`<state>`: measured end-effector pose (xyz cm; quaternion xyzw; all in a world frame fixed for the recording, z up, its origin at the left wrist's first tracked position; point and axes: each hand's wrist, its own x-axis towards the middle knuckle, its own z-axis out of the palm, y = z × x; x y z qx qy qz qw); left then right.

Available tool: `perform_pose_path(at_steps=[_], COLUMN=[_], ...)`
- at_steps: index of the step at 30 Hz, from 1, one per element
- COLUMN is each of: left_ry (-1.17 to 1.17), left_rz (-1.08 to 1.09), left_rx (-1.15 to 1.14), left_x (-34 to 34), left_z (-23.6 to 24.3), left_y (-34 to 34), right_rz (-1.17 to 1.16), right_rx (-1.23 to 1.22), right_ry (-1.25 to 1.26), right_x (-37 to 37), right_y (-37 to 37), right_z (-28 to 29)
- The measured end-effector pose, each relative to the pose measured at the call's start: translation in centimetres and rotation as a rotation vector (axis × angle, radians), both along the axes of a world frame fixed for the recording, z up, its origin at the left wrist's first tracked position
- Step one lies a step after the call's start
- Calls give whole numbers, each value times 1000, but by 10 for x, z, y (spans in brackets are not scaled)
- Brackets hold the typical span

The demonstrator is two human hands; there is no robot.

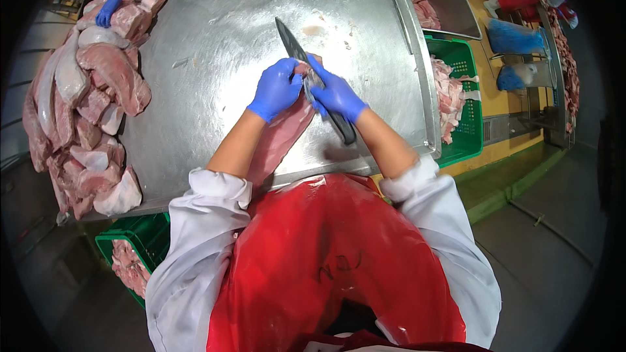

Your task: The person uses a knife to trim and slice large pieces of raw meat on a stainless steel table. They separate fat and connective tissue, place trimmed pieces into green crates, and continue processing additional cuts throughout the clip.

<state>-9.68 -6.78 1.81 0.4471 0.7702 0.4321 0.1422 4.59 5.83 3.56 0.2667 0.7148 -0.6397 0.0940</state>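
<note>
Near the middle of the metal surface (215,32), a long strip of pink meat (288,135) has its far end between both hands, its long axis running back toward the person and leftward, beside the left forearm (238,143). The left hand (276,90), nearer, appears to pinch that end; the right hand (339,96) wraps a knife (291,39), its blade pointing away and left. Piled meat (111,72) covers the surface's left side; a green crate (474,127) stands right.

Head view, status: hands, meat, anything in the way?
Left hand gripping meat's far end. Right hand on knife, tip pointing away. Meat trailing back toward apron. Pile off left, co-worker's hand there; nothing seen blocking.
</note>
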Motion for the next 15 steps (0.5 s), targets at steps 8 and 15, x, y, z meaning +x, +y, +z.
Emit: perform_pose_path(at_steps=[8,15], left_ry=[-132,-203], left_rz=[-61,-137], left_rx=[-62,5], left_x=[-22,-30], left_z=[23,38], left_y=[9,13], right_rz=[161,127], right_rx=[81,74], right_ry=[-25,-113], right_x=[45,18], right_y=[-15,-23], right_z=[25,44])
